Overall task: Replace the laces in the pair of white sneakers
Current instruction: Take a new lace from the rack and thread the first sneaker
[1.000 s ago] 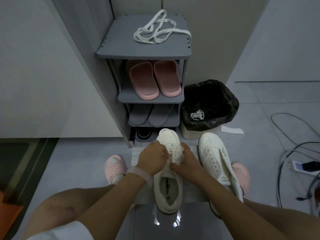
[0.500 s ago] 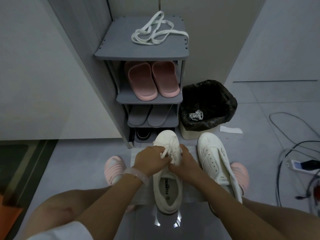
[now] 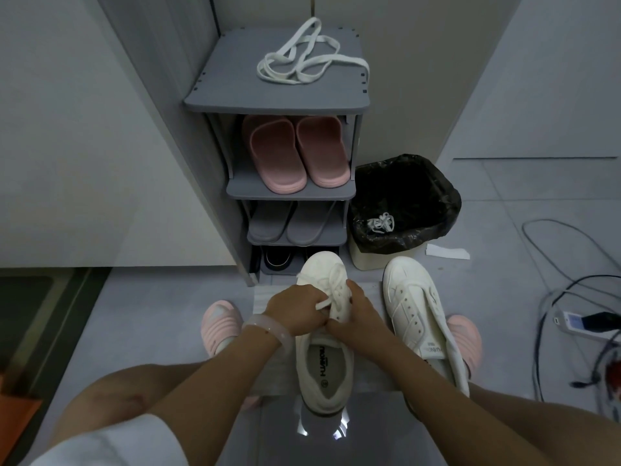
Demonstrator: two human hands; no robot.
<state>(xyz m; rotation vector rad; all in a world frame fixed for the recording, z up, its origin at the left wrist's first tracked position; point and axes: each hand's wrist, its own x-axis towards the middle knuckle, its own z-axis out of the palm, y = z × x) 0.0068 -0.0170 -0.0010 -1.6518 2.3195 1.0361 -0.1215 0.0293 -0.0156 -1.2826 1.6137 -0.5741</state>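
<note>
Bin first: a cream bin [image 3: 379, 260] lined with a black bag [image 3: 408, 203] stands on the floor just right of the shoe rack, and a small tangle of white lace [image 3: 381, 223] lies inside it near the left rim. The grey shoe rack [image 3: 242, 102] carries a loose white lace [image 3: 307, 58] on its top board, pink slippers [image 3: 295, 153] on the shelf below, grey slippers [image 3: 290, 223] under those, and a dark shoe [image 3: 277, 258] at the bottom, mostly in shadow.

On the floor, a scrap of white paper [image 3: 447, 252] lies right of the bin, and dark cables [image 3: 571, 284] run to a power strip [image 3: 578, 322] at the far right. The person's pink shoes [image 3: 220, 319] show on either side of a pale mat [image 3: 373, 371].

Now the sneakers: the left sneaker [image 3: 324, 361] sits on the mat, toe pointing at the rack, partly laced. The right sneaker [image 3: 420, 317] lies just beside it, tilted outward, its eyelets bare.

Both forearms reach in from below and meet over the left sneaker's tongue, covering its middle. The left hand [image 3: 295, 307], a pale bracelet [image 3: 268, 329] on its wrist, has its fingers curled, pinching a white lace end [image 3: 323, 303] that pokes out toward the right. The right hand [image 3: 359, 309] grips the sneaker's right flank, its fingers curled round the eyelet edge.
</note>
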